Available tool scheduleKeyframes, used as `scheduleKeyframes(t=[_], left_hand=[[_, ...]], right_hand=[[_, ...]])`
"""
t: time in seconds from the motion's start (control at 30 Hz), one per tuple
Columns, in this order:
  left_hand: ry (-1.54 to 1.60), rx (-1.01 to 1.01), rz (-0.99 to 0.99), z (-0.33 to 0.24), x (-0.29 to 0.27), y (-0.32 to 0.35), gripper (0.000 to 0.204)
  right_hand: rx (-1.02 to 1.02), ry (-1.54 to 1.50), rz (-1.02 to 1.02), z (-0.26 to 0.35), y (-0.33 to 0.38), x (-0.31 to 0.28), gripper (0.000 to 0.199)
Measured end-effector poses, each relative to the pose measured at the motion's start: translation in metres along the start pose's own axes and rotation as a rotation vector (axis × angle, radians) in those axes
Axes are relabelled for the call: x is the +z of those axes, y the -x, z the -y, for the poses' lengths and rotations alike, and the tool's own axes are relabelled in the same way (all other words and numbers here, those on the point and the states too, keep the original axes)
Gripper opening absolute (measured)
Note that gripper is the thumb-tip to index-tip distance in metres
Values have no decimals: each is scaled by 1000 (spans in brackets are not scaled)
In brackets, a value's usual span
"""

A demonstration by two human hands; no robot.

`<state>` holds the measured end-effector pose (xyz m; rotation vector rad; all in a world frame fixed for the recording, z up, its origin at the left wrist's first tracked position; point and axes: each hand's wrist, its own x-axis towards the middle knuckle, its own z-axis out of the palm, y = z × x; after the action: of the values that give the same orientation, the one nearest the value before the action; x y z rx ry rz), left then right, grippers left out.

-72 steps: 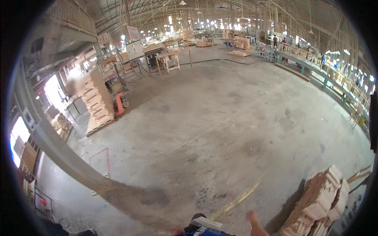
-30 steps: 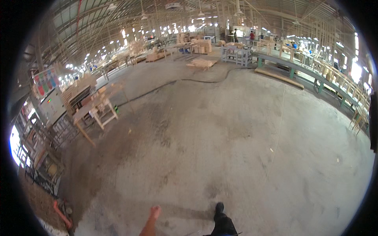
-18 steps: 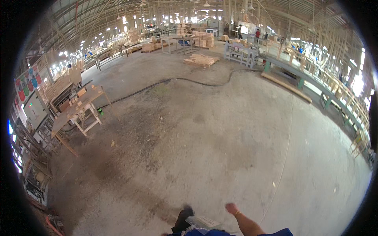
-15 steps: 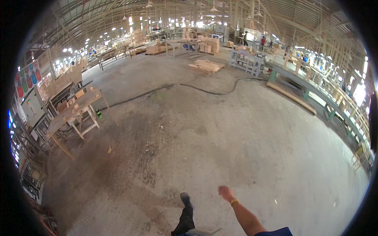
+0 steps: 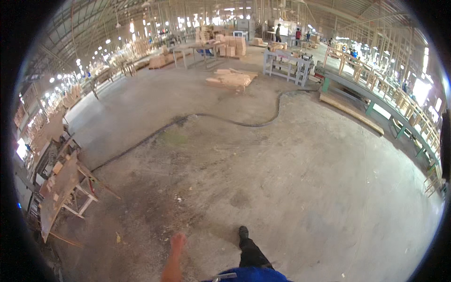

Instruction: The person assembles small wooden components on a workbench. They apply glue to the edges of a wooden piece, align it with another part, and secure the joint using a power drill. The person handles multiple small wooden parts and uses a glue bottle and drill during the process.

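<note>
While your left hand (image 5: pixel 178 241) hangs nearer than the dark hose (image 5: pixel 253 125), grip too blurred to tell, stained concrete (image 5: pixel 291 192) surrounds that hose; 1 wooden table (image 5: pixel 64 184) stands left of it; your badge (image 5: pixel 225 276) is unreadable.

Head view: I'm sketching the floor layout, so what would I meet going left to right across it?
Wooden table, left hand, low pile of wood pieces, grey workbench, long green-framed bench.
</note>
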<state>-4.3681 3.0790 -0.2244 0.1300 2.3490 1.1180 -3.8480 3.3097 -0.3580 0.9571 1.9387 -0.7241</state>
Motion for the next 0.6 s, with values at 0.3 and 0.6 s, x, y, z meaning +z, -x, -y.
scheduleKeyframes(t=[0.3,0.6], left_hand=[[-383,-424,360,-128,60,-212,23],[-344,-423,353,-271,51,-564,24]], right_hand=[[-520,321,-679,229,-308,-537,35],[-373,-233,-512,369,-457,-797,23]])
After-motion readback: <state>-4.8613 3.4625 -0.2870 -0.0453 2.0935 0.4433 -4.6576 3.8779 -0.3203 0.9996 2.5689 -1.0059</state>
